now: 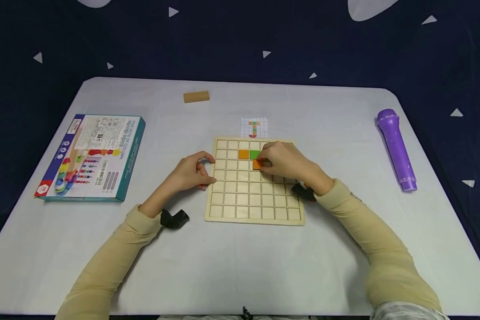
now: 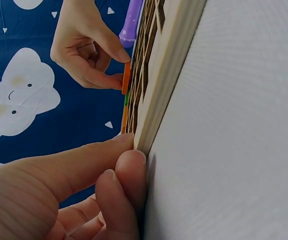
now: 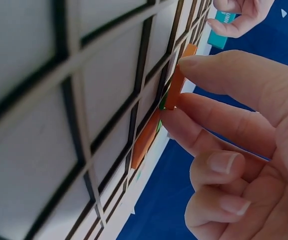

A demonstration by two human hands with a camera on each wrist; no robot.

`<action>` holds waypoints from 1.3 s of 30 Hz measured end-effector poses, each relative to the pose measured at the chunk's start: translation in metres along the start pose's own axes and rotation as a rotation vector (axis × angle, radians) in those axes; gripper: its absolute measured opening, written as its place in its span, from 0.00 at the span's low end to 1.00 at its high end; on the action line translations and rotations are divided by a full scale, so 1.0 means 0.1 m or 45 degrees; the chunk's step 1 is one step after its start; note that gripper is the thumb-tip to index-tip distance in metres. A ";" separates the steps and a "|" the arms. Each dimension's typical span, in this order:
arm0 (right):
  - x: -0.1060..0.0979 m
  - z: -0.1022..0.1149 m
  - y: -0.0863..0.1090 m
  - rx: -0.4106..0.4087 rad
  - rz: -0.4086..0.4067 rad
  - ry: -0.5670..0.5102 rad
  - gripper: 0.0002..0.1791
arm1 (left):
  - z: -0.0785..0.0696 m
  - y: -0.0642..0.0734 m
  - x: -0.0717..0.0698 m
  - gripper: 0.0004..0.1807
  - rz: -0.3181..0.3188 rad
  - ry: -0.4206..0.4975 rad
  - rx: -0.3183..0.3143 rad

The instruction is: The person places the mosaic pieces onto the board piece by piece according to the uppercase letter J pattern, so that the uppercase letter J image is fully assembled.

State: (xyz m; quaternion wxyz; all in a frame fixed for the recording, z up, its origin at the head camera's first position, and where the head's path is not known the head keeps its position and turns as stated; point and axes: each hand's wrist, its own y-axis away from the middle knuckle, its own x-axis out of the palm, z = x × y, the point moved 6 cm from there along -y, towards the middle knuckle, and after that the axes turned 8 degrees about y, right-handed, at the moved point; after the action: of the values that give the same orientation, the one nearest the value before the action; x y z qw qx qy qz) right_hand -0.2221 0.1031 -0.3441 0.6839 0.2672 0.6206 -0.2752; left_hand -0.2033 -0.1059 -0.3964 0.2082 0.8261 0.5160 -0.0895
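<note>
At the left of the white desk, a boxed toy set printed "FIVE SETS OF COLUMN BEADED BOXES" lies flat. To its right, the left hand rests beside a wooden grid board; its fingers are loosely bent, tips touching the board's left edge without closing round it. A tan block lies beyond, near the far edge of the desk. The board lies flat at the centre, with a printed pattern card just behind it. In the second row from the far side, a seated orange tile occupies the third cell from the left and a green tile the fourth. The right hand pinches a second orange tile between thumb and fingers, over the third row, just in front of the green tile. The right wrist view shows a third orange tile within the grid. A purple microphone-shaped tube lies at far right, well apart from the board.
</note>
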 end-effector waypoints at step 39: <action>-0.11 -0.10 0.21 0.019 -0.145 -0.059 0.08 | 0.00 0.00 0.01 0.26 -0.004 -0.022 -0.017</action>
State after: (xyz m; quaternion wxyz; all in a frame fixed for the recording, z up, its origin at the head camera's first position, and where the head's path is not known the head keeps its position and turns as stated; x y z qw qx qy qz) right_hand -0.2152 0.1250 -0.3339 0.6793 0.2302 0.6167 -0.3243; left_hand -0.2026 -0.1053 -0.3969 0.2181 0.8230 0.5161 -0.0936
